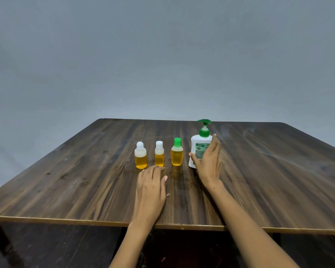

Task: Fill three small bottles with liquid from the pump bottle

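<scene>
Pump bottle (198, 149), white with a green pump head, stands upright toward the far edge of the table (278, 180), right of centre; its lower right side is hidden behind the right hand (208, 161), and the label print is too small to read. That hand wraps the bottle, thumb on the front and fingers round the right side. In a row just left of it stand a green-capped bottle (176, 152) and two white-capped bottles (159, 154) (140, 155), all upright, capped and holding amber liquid. The left hand (150, 187) lies palm down on the table near them, fingers loosely bent, holding nothing. Both forearms cross the near edge.
</scene>
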{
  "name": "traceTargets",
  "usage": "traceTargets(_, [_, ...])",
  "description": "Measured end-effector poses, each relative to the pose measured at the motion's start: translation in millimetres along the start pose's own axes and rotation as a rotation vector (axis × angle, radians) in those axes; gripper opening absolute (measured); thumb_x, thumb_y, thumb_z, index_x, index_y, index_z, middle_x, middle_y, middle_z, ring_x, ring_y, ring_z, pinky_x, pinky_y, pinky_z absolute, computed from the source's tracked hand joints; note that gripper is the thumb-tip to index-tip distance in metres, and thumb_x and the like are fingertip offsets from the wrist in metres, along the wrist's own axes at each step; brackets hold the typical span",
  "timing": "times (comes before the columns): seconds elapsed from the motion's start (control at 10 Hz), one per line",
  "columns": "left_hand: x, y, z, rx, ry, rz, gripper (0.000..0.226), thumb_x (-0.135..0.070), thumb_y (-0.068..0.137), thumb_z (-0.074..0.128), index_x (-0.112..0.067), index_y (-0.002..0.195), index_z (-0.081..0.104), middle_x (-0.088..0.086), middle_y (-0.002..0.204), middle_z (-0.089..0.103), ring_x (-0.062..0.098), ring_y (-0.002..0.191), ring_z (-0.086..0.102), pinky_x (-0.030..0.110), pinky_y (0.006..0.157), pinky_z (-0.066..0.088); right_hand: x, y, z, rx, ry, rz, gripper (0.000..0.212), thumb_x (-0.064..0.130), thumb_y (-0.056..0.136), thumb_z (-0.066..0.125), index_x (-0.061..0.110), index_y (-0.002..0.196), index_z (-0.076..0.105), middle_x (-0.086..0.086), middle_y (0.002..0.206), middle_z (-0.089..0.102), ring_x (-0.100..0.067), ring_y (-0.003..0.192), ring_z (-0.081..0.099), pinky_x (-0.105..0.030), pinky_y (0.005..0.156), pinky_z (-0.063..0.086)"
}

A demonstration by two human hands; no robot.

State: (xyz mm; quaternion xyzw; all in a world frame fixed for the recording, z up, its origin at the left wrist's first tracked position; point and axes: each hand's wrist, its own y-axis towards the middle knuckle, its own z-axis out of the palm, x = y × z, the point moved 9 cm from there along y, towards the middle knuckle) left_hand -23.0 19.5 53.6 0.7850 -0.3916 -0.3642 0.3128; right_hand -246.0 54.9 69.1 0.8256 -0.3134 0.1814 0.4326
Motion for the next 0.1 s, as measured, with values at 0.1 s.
traceTargets(0.1, [-4.0,0.6,-1.3,-0.012,0.017,0.031,0.022,-0.004,0.084,0.071,-0.008,0.105,0.066,0.009,0.102,0.068,0.024,0.096,0.065,0.032,0.087,0.046,0.3,-3.8,-4.9,-0.016,0.021,-0.001,0.104,0.034,0.078,0.077,0.004,0.151,0.009,-0.018,0.154,0.022,-0.035,0.136,0.033,-0.045,0.1,0.042])
